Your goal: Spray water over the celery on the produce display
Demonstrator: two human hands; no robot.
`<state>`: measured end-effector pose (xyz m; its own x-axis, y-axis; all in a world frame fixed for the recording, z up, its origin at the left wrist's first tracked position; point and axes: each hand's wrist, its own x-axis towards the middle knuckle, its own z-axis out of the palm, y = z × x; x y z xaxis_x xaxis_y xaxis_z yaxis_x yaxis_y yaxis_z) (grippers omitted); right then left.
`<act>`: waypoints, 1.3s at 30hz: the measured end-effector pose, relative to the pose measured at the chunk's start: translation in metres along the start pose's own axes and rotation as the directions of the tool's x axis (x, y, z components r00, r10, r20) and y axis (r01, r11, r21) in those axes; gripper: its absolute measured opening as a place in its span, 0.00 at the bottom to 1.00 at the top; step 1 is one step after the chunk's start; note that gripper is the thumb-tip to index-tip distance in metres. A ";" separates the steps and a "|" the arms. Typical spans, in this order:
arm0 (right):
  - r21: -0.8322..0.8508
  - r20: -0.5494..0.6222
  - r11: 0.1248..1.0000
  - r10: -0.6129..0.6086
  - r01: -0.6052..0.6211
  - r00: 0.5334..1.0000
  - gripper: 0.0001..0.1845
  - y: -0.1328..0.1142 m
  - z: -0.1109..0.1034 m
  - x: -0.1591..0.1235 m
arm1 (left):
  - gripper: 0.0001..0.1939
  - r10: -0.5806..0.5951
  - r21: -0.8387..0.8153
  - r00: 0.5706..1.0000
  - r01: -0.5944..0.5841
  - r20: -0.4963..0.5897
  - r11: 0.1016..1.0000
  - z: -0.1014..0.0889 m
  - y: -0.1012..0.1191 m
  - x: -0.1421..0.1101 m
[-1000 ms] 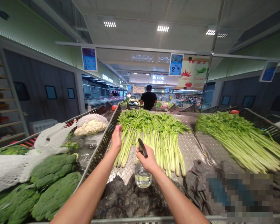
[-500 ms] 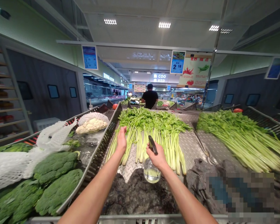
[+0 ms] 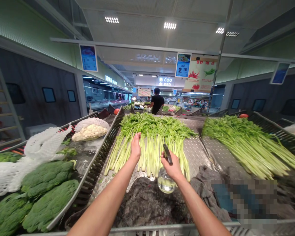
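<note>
Light green celery (image 3: 149, 154) lies spread over a metal tread plate (image 3: 196, 150), leaves to the back and stalks toward me. My right hand (image 3: 172, 165) is closed around the neck of a clear spray bottle (image 3: 166, 183) with a black nozzle (image 3: 167, 154) and clear liquid inside. The bottle is upright above a dark crumpled cloth (image 3: 145, 203). Over the celery, left of the bottle, my left hand (image 3: 135, 147) is held edge-on with straight fingers and nothing in it. Whether it touches the stalks I cannot tell.
A slatted divider (image 3: 100, 150) runs along the left side. Beyond it are broccoli (image 3: 49, 175), white foam netting (image 3: 40, 147) and a cauliflower (image 3: 89, 131). On the right a mirror panel (image 3: 218, 144) reflects the celery. A person in black (image 3: 157, 101) stands farther back.
My left hand has moved right across the celery, closer to the bottle. My right hand and the spray bottle have shifted slightly right, while the whole view has swung a little.
</note>
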<state>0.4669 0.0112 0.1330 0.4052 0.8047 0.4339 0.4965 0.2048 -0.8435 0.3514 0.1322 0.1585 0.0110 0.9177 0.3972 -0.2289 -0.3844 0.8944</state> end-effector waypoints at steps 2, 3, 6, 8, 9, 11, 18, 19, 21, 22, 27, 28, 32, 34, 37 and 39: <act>-0.009 -0.027 1.000 0.001 -0.002 1.000 0.10 0.002 -0.008 -0.001 | 0.26 -0.003 0.003 1.000 0.003 0.014 1.000 0.005 -0.001 -0.003; -0.016 -0.036 1.000 -0.001 0.001 0.999 0.10 0.003 -0.012 -0.002 | 0.26 -0.007 0.003 1.000 0.007 0.020 1.000 0.007 -0.001 -0.004; -0.048 -0.055 0.999 -0.021 0.018 0.998 0.10 0.008 -0.022 -0.004 | 0.26 -0.021 -0.003 0.999 0.021 0.028 1.000 0.015 -0.003 -0.007; -0.059 -0.070 0.998 -0.030 0.026 0.997 0.10 0.012 -0.028 -0.004 | 0.26 -0.027 -0.004 0.999 0.027 0.035 1.000 0.020 -0.005 -0.009; -0.062 -0.077 0.998 -0.032 0.027 0.996 0.10 0.015 -0.030 -0.005 | 0.26 -0.026 -0.003 0.999 0.026 0.043 1.000 0.023 -0.006 -0.010; -0.070 -0.091 0.997 -0.034 0.027 0.995 0.10 0.018 -0.035 -0.005 | 0.26 -0.022 -0.003 0.998 0.022 0.061 1.000 0.028 -0.007 -0.011; -0.067 -0.140 0.998 0.005 -0.015 0.990 0.13 0.022 -0.055 -0.003 | 0.28 -0.020 -0.010 0.996 0.021 0.087 1.000 0.043 -0.007 -0.015; -0.081 -0.147 0.997 0.003 -0.015 0.989 0.13 0.023 -0.059 -0.002 | 0.28 -0.021 -0.006 0.995 0.022 0.093 1.000 0.045 -0.007 -0.016; -0.127 -0.169 0.992 -0.011 -0.011 0.986 0.13 0.027 -0.066 -0.002 | 0.28 -0.030 -0.006 0.995 0.031 0.100 1.000 0.047 -0.009 -0.017; -0.155 -0.183 0.988 -0.014 -0.015 0.983 0.13 0.029 -0.069 -0.003 | 0.28 -0.035 -0.011 0.994 0.036 0.102 0.999 0.048 -0.010 -0.018; -0.211 -0.233 0.976 -0.002 -0.049 0.972 0.12 0.041 -0.084 -0.004 | 0.26 -0.043 -0.038 0.993 0.047 0.106 0.998 0.056 -0.016 -0.018; -0.213 -0.238 0.976 -0.004 -0.048 0.971 0.12 0.043 -0.087 -0.004 | 0.26 -0.043 -0.038 0.994 0.047 0.105 0.998 0.058 -0.017 -0.018; -0.221 -0.258 0.974 -0.009 -0.049 0.966 0.12 0.049 -0.098 -0.004 | 0.26 -0.048 -0.038 0.993 0.052 0.109 0.998 0.064 -0.018 -0.020; -0.218 -0.257 0.975 -0.011 -0.047 0.966 0.12 0.052 -0.103 -0.004 | 0.26 -0.056 -0.042 0.993 0.060 0.108 0.997 0.068 -0.018 -0.022; -0.230 -0.237 0.973 -0.021 -0.036 0.971 0.10 0.057 -0.107 -0.009 | 0.26 -0.066 -0.039 0.992 0.071 0.104 0.997 0.075 -0.019 -0.026; -0.240 -0.231 0.970 -0.025 -0.032 0.973 0.08 0.061 -0.108 -0.013 | 0.26 -0.074 -0.036 0.992 0.078 0.101 0.996 0.080 -0.020 -0.028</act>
<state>0.5750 -0.0472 0.1107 0.5587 0.6491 0.5163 0.6533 0.0391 -0.7561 0.4339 0.1061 0.1455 0.1263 0.9288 0.3483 -0.2621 -0.3074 0.9148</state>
